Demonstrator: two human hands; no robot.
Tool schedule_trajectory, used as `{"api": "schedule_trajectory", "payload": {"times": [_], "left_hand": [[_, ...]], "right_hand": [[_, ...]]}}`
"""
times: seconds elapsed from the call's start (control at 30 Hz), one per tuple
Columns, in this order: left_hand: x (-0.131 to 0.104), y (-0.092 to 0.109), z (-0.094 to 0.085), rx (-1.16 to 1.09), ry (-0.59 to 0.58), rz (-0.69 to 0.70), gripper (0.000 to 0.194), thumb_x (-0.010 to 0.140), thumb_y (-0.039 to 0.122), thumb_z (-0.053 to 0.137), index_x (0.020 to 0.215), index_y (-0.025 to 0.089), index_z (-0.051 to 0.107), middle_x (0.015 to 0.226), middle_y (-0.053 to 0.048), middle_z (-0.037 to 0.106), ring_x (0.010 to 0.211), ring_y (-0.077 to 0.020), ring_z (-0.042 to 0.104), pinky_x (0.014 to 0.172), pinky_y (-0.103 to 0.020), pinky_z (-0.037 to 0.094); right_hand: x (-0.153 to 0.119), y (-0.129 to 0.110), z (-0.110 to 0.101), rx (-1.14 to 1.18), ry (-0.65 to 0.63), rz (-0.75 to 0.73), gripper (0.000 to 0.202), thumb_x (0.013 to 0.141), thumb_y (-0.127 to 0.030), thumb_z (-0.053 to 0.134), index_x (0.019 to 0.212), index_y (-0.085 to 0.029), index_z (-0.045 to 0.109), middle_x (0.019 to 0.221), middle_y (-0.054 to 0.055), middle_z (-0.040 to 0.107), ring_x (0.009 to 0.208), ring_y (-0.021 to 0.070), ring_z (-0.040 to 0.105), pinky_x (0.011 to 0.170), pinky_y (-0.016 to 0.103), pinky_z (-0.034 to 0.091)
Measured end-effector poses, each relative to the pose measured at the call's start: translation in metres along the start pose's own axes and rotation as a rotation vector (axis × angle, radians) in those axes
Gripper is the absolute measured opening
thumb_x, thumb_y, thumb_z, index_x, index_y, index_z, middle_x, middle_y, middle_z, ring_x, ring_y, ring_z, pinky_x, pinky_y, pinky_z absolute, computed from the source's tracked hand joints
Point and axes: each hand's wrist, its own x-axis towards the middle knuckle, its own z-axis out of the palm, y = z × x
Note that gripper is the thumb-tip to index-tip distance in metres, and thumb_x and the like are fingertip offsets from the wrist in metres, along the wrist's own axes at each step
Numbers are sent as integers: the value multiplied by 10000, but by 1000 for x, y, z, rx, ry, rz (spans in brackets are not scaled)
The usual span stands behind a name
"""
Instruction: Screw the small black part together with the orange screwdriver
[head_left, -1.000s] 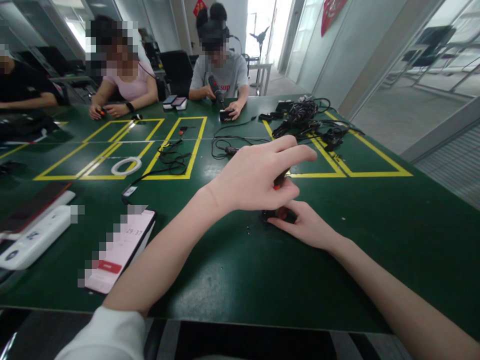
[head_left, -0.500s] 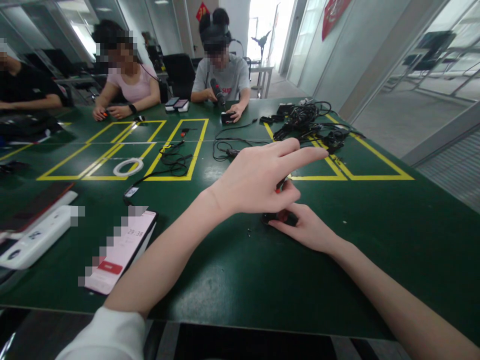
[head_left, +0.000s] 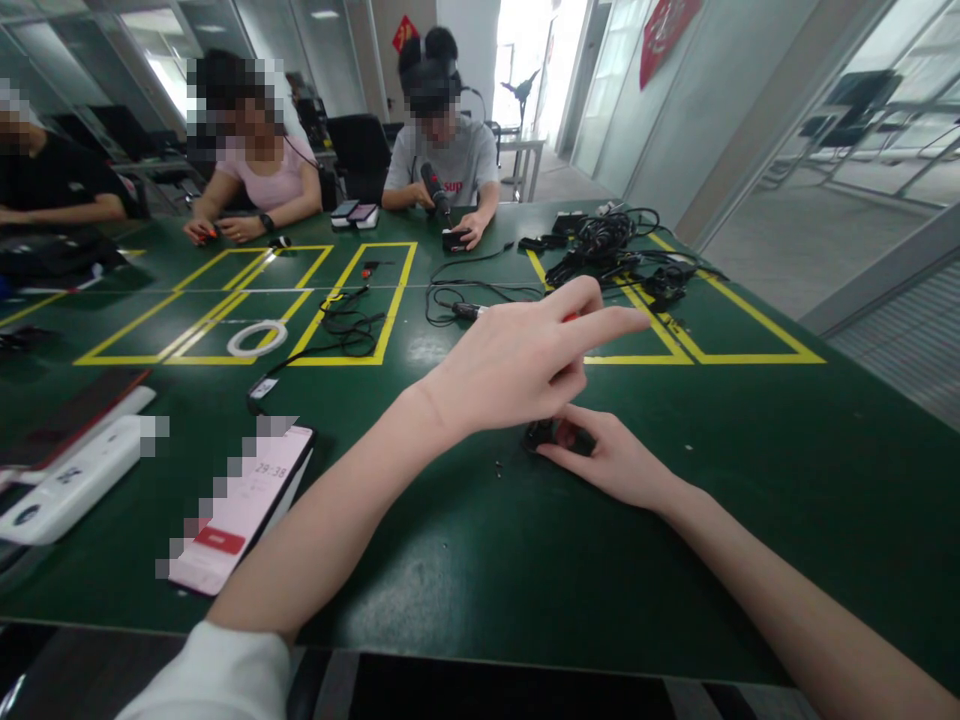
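Observation:
My left hand (head_left: pixel 517 355) is over the table with its fingers curled round what looks like a screwdriver (head_left: pixel 571 317). Only a bit of red shows between the fingers; the rest is hidden, and the hand is right above a small black part (head_left: pixel 538 436). That part rests on the green tabletop, pinched between the thumb and fingers of my right hand (head_left: pixel 600 455). Where the tool meets the part is covered by my left hand. A few tiny screws (head_left: pixel 498 468) lie just left of the part.
Left of my forearm lie a phone (head_left: pixel 240 510) and a white power strip (head_left: pixel 75 480). Black cables (head_left: pixel 600 250) are heaped at the back right, and a white ring (head_left: pixel 257 338) lies inside yellow tape. Across the table a co-worker (head_left: pixel 442 160) holds a power screwdriver (head_left: pixel 435 190).
My left hand has turned slightly, and its lower fingers are tucked in more. Red on the tool now shows higher up between the fingers. My right hand stays on the black part.

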Motion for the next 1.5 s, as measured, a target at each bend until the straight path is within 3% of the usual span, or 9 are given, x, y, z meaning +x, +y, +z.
{"api": "schedule_trajectory", "payload": {"times": [0.2,0.37,0.53,0.73,1.23,1.5], "left_hand": [[0,0,-1,-22,11,16,488,937,139,464,1399,203,606,1192,-98,668,965,-193,669,857,-309,539],[0,2,-2,-29,-6,-24,517,946,128,435,1431,231,584,1263,-101,643,888,-158,656,747,-261,520],[0,3,-3,-23,-12,-1,527,917,131,470,1422,212,596,1252,-102,642,900,-164,647,777,-277,532],[-1,3,-2,17,3,-22,522,935,146,448,1432,236,578,1269,-106,629,893,-169,652,690,-260,503],[0,2,-2,-66,6,17,518,910,103,449,1399,193,595,1211,-110,642,967,-197,655,838,-304,535],[0,2,-1,-43,15,12,497,912,128,458,1381,204,604,1192,-110,644,957,-206,650,816,-308,526]], "right_hand": [[0,2,0,0,8,-1,125,911,-349,686,919,-225,672,756,24,720,661,212,667,638,338,556],[-1,3,0,-1,1,-2,136,910,-355,687,922,-222,664,760,22,715,670,211,669,645,337,541],[-1,4,0,-9,9,-9,131,917,-349,682,920,-219,669,746,18,708,660,207,665,636,332,538],[0,4,1,-8,6,-19,124,913,-343,691,930,-222,671,747,19,712,651,207,668,643,336,555],[-1,3,0,-21,12,-15,133,914,-358,680,915,-226,660,743,25,713,656,220,673,631,347,542],[0,2,0,-18,11,-15,124,914,-348,689,937,-228,670,756,26,723,672,220,678,644,347,560]]}}
